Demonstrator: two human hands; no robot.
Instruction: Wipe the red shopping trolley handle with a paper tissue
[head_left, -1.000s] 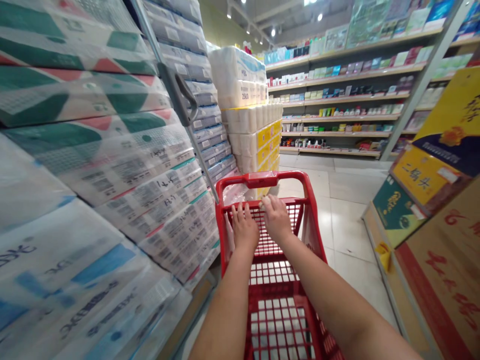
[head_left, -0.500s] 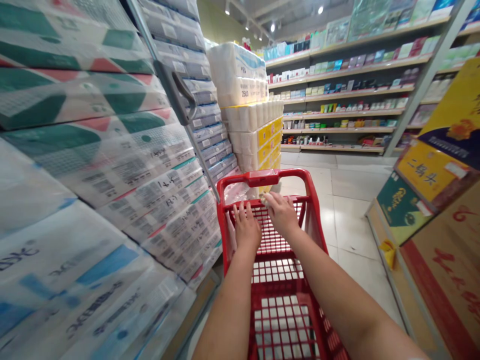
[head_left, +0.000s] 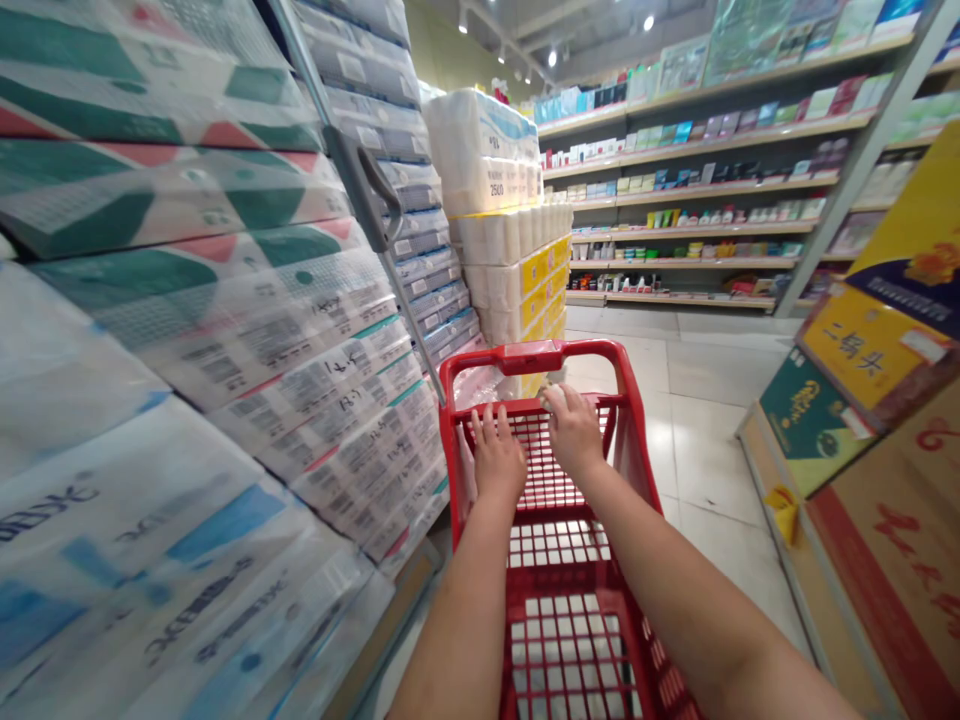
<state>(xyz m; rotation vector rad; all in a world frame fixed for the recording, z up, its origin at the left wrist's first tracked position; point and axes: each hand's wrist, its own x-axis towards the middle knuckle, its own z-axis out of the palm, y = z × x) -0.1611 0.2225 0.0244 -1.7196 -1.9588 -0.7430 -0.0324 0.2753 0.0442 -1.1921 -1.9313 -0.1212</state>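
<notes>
A red shopping basket cart (head_left: 634, 440) stands in front of me, with a grid floor and a grey telescopic handle (head_left: 367, 190) leaning up to the left. My left hand (head_left: 498, 460) is over the far left part of the basket, its fingers apart, touching the red crossbar near the rim and holding nothing. To its right my right hand (head_left: 571, 430) is at the same crossbar, its fingers curled round something small and pale that I cannot make out.
Wrapped tissue packs (head_left: 247, 290) are stacked close on the left, with toilet roll packs (head_left: 487, 150) beyond. Boxes (head_left: 859, 340) stand on a low platform at right. Shelves of goods (head_left: 712, 190) line the back, behind a tiled floor (head_left: 705, 440).
The view has shifted slightly, so the cart, hands and stacks sit a little farther right. Both hands remain at the crossbar.
</notes>
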